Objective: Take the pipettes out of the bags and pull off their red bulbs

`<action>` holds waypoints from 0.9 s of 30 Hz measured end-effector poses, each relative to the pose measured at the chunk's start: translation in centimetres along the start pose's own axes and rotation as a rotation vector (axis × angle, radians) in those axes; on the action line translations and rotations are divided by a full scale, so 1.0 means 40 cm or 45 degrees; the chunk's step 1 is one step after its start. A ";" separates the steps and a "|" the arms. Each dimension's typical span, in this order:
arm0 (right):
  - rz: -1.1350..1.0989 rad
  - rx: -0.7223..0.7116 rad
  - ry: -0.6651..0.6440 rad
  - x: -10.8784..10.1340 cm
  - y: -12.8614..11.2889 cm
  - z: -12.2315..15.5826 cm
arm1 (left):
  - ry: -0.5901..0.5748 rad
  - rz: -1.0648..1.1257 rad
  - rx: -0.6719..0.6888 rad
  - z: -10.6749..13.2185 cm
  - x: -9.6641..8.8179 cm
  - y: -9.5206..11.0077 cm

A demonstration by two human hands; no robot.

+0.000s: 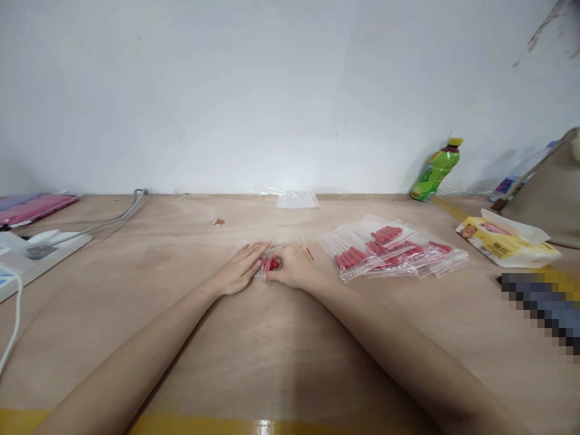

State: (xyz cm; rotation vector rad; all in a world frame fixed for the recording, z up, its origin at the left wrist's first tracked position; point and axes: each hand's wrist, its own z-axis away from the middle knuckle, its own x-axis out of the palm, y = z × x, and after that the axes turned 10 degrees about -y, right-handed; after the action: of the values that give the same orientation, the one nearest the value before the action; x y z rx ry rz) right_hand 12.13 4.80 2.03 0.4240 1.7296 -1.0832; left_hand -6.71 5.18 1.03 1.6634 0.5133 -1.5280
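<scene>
My left hand lies flat with its fingers stretched out, pressed on a clear plastic zip bag on the table. A red piece shows through the bag between my two hands; its full shape is hidden. On the right side of the bag my right hand is closed, with thumb and fingers pinching around the bag and the red piece. Right of it lies a pile of clear zip bags holding thin white sticks with red, rounded ends.
A flat zip bag lies by the wall. To the right are a green bottle leaning on the wall, a yellow tissue pack and a pixelated dark object. A white power strip with cables is at left.
</scene>
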 end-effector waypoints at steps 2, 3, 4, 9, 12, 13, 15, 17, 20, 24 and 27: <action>-0.049 0.037 0.014 0.005 -0.003 -0.007 | -0.002 -0.005 -0.006 0.001 0.000 0.000; -0.064 0.045 0.026 0.007 -0.002 -0.010 | -0.003 -0.011 -0.016 0.002 -0.001 -0.001; -0.079 0.049 0.039 0.008 -0.001 -0.011 | -0.003 -0.016 -0.032 0.002 -0.001 -0.001; -0.151 -0.005 0.148 0.005 0.008 -0.005 | -0.008 -0.032 -0.120 -0.001 -0.002 -0.002; -0.191 -0.086 0.195 0.000 0.013 0.004 | 0.004 -0.038 -0.120 -0.001 -0.003 -0.003; -0.215 -0.126 0.210 -0.003 0.016 0.008 | 0.009 -0.039 -0.113 0.000 -0.003 -0.004; -0.275 -0.204 0.230 -0.009 0.025 0.014 | 0.004 -0.041 -0.100 0.001 -0.004 -0.008; -0.330 -0.243 0.254 -0.017 0.039 0.020 | -0.022 -0.053 -0.107 0.003 -0.006 -0.015; -0.416 -0.229 0.288 -0.032 0.068 0.030 | -0.072 -0.084 -0.158 0.004 -0.011 -0.030; -0.525 -0.151 0.265 -0.058 0.103 0.054 | -0.135 -0.104 -0.262 0.006 -0.029 -0.060; -0.545 -0.070 0.346 -0.080 0.117 0.076 | -0.210 -0.123 -0.420 0.014 -0.051 -0.102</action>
State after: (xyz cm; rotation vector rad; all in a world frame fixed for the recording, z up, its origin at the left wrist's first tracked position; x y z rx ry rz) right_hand 18.54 5.46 2.39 0.1721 2.1496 -1.3211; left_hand -10.49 7.61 1.85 1.2659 0.7221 -1.5382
